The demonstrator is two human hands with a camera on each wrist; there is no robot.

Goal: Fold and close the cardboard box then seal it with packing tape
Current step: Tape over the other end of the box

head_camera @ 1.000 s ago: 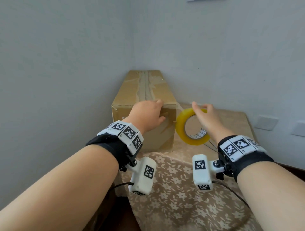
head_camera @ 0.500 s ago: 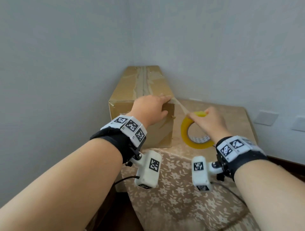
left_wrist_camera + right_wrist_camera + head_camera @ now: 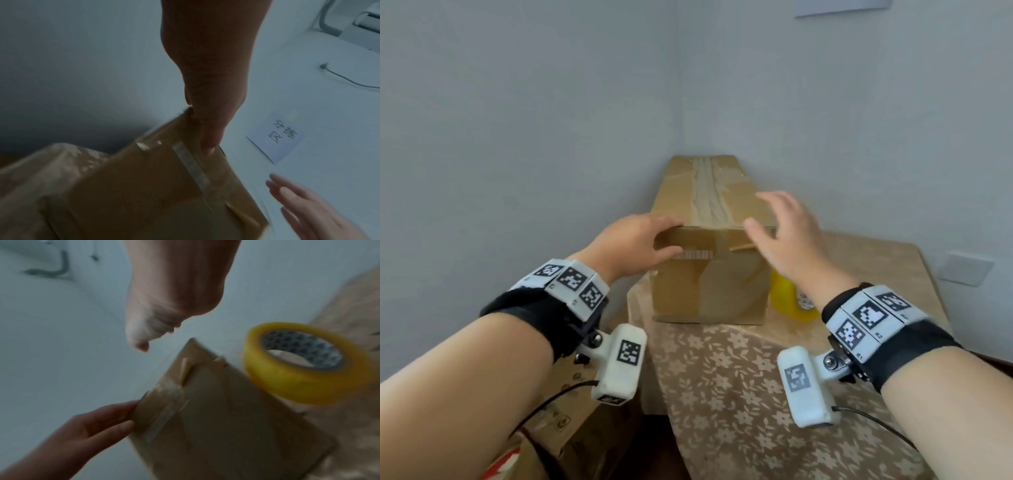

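Note:
A closed cardboard box [image 3: 709,284] stands lengthways on the table, with clear tape running along its top seam and down the near face. My left hand [image 3: 640,243] holds its near top left corner, fingers over the top edge and thumb on the front face; the left wrist view shows the thumb [image 3: 207,126] lying along that edge. My right hand [image 3: 784,233] hovers open with spread fingers just above the near top right corner, holding nothing. A yellow roll of packing tape [image 3: 287,382] lies on the table against the box's right side, half hidden in the head view [image 3: 786,298].
The table [image 3: 739,377] has a beige floral cloth and sits in a wall corner, with walls close behind and to the left of the box. Another carton [image 3: 571,428] stands on the floor at lower left. Wall sockets [image 3: 962,267] are at the right.
My right hand has let go of the tape roll, which now rests beside the box, and has risen over the box's right corner. My left hand slid to the left corner.

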